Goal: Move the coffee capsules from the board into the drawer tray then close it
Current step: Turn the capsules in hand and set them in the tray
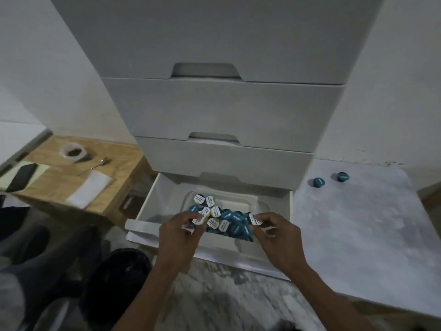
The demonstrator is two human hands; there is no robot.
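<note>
The bottom drawer [152, 206] of a white cabinet stands pulled out. Inside it a pale tray [250, 204] holds a heap of several blue and white coffee capsules [223, 217]. My left hand [177, 237] hovers over the tray's front left and pinches white capsules [198, 219] in its curled fingers. My right hand [276, 235] is over the front right and pinches one white-lidded capsule [253, 218]. Two blue capsules [318, 182] [343, 176] lie on the white marbled board [358, 223] to the right of the drawer.
Three shut drawers [222, 111] rise above the open one. A wooden side table [59, 177] at left carries a small jar [72, 152], a spoon [95, 166], a phone [21, 176] and a white cloth [89, 188]. A black bin [117, 280] stands at the lower left on the marbled floor.
</note>
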